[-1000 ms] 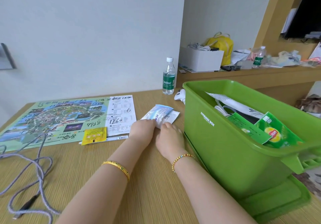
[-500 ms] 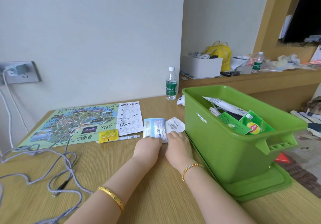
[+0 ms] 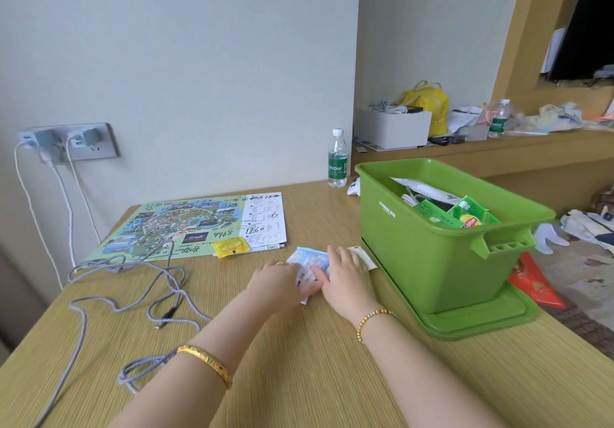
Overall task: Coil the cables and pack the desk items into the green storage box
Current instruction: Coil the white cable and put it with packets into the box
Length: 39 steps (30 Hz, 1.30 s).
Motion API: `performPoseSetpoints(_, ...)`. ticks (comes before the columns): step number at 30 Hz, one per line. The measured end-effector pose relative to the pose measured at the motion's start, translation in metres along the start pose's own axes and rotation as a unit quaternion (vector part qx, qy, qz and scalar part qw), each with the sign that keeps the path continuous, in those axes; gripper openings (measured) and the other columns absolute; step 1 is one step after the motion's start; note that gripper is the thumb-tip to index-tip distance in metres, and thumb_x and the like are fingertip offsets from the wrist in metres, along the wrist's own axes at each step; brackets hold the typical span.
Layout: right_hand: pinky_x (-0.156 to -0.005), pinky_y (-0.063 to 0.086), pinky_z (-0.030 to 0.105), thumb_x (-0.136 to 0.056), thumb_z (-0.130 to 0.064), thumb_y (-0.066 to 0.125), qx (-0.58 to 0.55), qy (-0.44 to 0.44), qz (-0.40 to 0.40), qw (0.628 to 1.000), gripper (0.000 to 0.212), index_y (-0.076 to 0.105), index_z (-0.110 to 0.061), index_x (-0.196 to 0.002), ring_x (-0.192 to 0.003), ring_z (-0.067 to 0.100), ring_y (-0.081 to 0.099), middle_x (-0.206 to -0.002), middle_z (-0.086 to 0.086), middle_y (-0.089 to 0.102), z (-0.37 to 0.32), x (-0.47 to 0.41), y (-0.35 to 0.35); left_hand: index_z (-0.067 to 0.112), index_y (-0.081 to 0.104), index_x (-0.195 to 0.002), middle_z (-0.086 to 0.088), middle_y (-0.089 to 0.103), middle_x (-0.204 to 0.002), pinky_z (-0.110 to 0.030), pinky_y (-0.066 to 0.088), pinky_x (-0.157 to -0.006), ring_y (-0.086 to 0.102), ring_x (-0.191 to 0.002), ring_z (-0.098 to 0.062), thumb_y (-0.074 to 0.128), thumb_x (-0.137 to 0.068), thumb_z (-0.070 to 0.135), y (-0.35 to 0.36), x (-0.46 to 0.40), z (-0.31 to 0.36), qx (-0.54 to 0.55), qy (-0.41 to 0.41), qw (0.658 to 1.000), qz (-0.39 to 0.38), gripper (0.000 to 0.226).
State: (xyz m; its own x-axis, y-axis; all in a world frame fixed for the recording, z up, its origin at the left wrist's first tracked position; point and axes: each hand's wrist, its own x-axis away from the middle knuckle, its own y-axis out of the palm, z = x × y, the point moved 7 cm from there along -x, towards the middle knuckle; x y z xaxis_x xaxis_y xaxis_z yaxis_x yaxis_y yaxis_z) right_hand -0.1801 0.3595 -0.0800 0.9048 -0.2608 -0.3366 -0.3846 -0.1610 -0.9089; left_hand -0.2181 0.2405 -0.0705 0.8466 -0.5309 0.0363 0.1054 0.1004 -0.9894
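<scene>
The green storage box [image 3: 412, 248] stands on its lid at the desk's right, holding tea boxes and white items. Just left of it, both hands rest on small blue-and-white packets [image 3: 307, 261] lying on the desk. My left hand [image 3: 277, 280] grips the packets' near edge; my right hand [image 3: 347, 273] presses flat on them, fingers spread. A grey braided cable [image 3: 133, 298] sprawls loose across the desk's left side. A yellow sachet [image 3: 231, 247] and a pen [image 3: 269, 247] lie by the printed map [image 3: 186, 225].
A water bottle [image 3: 337, 160] and a white object [image 3: 354, 186] stand behind the box. A wall socket [image 3: 66, 143] at the left holds chargers with white cords. A cluttered shelf [image 3: 498, 143] runs along the back right. Clothes and a red bag lie on the floor right.
The view has pulled back and up, revealing the socket and more cable. My left hand has gathered the packets' near edge while the right hand slid forward over them.
</scene>
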Motion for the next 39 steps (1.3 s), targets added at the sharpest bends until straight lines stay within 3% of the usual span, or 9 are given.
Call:
performPoseSetpoints(3, -0.111, 0.022, 0.036, -0.093, -0.054, 0.036, -0.042, 0.000, -0.039, 0.998, 0.064, 0.032, -0.009, -0.138, -0.133, 0.025, 0.031, -0.138, 0.007, 0.042, 0.002, 0.006, 0.006, 0.015, 0.051, -0.114, -0.004, 0.057, -0.115, -0.034, 0.032, -0.098, 0.039, -0.123, -0.025, 0.046, -0.080, 0.065, 0.004, 0.006, -0.001, -0.048, 0.006, 0.998, -0.047, 0.061)
performPoseSetpoints(7, -0.109, 0.021, 0.033, -0.092, -0.045, 0.047, -0.085, -0.008, -0.070, 0.994, 0.056, 0.036, -0.009, -0.134, -0.130, 0.025, 0.033, -0.137, 0.007, 0.042, 0.000, 0.023, 0.002, 0.011, 0.049, -0.117, -0.004, 0.060, -0.096, -0.027, 0.039, -0.060, 0.056, -0.088, -0.023, 0.056, -0.082, 0.033, -0.006, 0.023, -0.009, -0.034, -0.010, 0.998, -0.053, 0.042)
performPoseSetpoints(10, -0.100, 0.034, 0.033, -0.091, -0.021, 0.045, -0.087, -0.015, -0.064, 0.994, 0.032, 0.044, -0.008, -0.120, -0.119, 0.027, 0.045, -0.126, 0.009, 0.050, -0.004, 0.037, -0.009, 0.011, 0.042, -0.126, -0.009, 0.059, -0.112, -0.033, 0.044, -0.070, 0.058, -0.100, -0.028, 0.050, -0.086, 0.018, -0.011, 0.033, -0.009, -0.076, -0.004, 0.996, -0.044, 0.042)
performPoseSetpoints(14, -0.090, 0.043, 0.034, -0.087, -0.003, 0.041, -0.081, -0.029, -0.039, 0.996, 0.027, 0.052, -0.007, -0.111, -0.109, 0.026, 0.053, -0.120, 0.007, 0.055, -0.012, 0.054, -0.019, 0.009, 0.052, -0.112, -0.010, 0.061, -0.101, -0.032, 0.042, -0.065, 0.060, -0.094, -0.028, 0.041, -0.090, 0.008, -0.020, 0.044, -0.016, -0.040, -0.013, 0.999, 0.023, 0.024)
performPoseSetpoints(18, -0.060, 0.028, 0.025, -0.091, -0.005, 0.042, -0.069, -0.033, 0.021, 0.997, 0.017, 0.057, -0.011, -0.097, -0.093, 0.026, 0.058, -0.099, 0.005, 0.063, -0.021, 0.067, -0.027, 0.008, 0.044, -0.110, -0.013, 0.061, -0.093, -0.037, 0.043, -0.064, 0.057, -0.079, -0.030, 0.039, -0.095, 0.010, -0.023, 0.060, -0.028, 0.059, -0.032, 0.994, 0.081, 0.016)
performPoseSetpoints(23, -0.060, 0.034, 0.034, -0.095, -0.021, 0.045, -0.174, 0.012, 0.008, 0.985, 0.020, 0.057, -0.007, -0.087, -0.084, 0.034, 0.058, -0.089, 0.016, 0.065, -0.024, 0.058, -0.043, 0.013, 0.035, -0.103, -0.011, 0.056, -0.081, -0.033, 0.033, -0.056, 0.051, -0.068, -0.030, 0.036, -0.098, 0.025, -0.036, 0.076, -0.025, 0.197, -0.028, 0.969, 0.147, 0.012)
performPoseSetpoints(29, -0.051, 0.027, 0.030, -0.097, -0.026, 0.042, -0.301, -0.006, 0.129, 0.945, 0.034, 0.036, -0.022, -0.064, -0.056, 0.015, 0.044, -0.060, -0.004, 0.046, -0.030, 0.040, -0.131, 0.014, 0.044, -0.074, -0.001, 0.045, -0.068, -0.032, 0.029, -0.051, 0.043, -0.066, -0.024, 0.042, -0.095, 0.025, -0.095, 0.077, -0.003, 0.328, -0.015, 0.899, 0.288, 0.024)
performPoseSetpoints(35, -0.055, 0.037, 0.036, -0.097, -0.011, 0.035, -0.214, -0.049, 0.246, 0.944, 0.011, 0.042, -0.007, -0.105, -0.069, 0.029, 0.050, -0.075, 0.007, 0.053, 0.008, 0.004, -0.239, 0.007, 0.040, -0.085, -0.006, 0.044, -0.081, -0.033, 0.033, -0.064, 0.041, -0.075, -0.023, 0.025, -0.097, 0.015, -0.152, 0.046, 0.053, 0.415, 0.015, 0.854, 0.312, 0.020)
performPoseSetpoints(39, -0.052, 0.027, 0.034, -0.094, -0.003, 0.036, -0.143, -0.003, 0.194, 0.971, 0.016, 0.044, -0.009, -0.081, -0.069, 0.024, 0.038, -0.065, 0.004, 0.039, 0.065, -0.031, -0.255, 0.004, 0.044, -0.089, -0.003, 0.043, -0.075, -0.033, 0.032, -0.066, 0.039, -0.073, -0.024, 0.026, -0.094, 0.009, -0.179, 0.016, 0.091, 0.414, 0.047, 0.857, 0.304, 0.019)
